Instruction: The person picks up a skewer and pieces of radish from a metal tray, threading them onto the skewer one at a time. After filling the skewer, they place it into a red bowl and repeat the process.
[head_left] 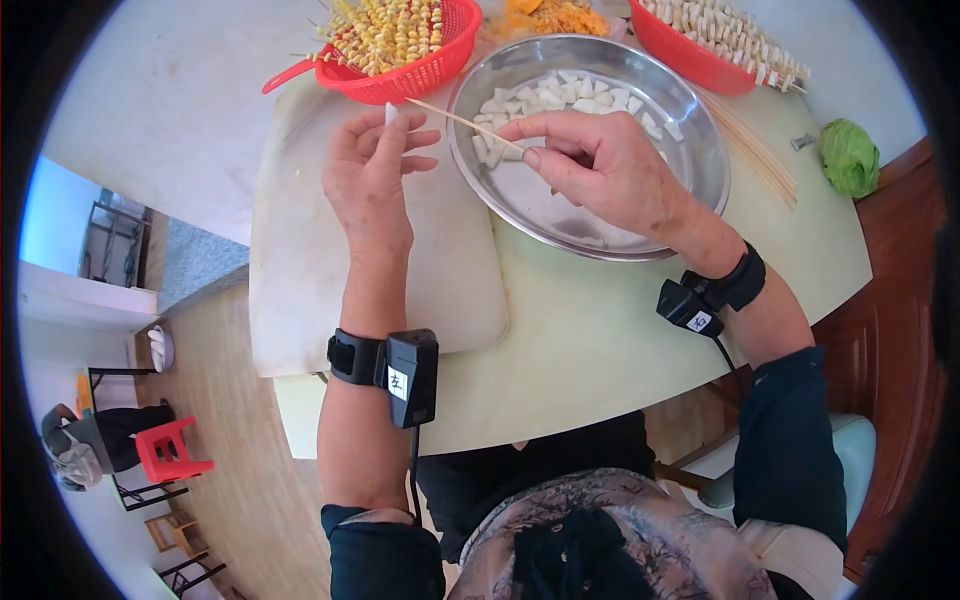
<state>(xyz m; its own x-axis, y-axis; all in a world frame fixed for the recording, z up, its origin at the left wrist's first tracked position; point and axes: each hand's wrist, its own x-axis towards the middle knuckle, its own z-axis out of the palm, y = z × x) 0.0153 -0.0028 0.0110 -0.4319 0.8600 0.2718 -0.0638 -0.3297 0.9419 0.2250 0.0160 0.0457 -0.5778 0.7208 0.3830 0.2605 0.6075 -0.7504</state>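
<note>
A small white chunk [390,114] is pinched between the thumb and fingers of my left hand [368,170], which is raised over the white cutting board [440,270]. My right hand [615,165] grips a thin bamboo skewer [465,122] by its right end, above a wide metal basin [560,215]. The skewer's tip points up and left, close to the chunk, with no food on it. Many cut white pieces [550,95] lie along the far side of the basin; my right hand covers some of them.
A red basket [440,65] of yellow loaded skewers stands at the far left, another red basket [680,40] with white ones at the far right. Loose bamboo sticks [755,155] lie beside the basin, near a green cabbage [850,158]. Orange shredded food [555,17] sits behind.
</note>
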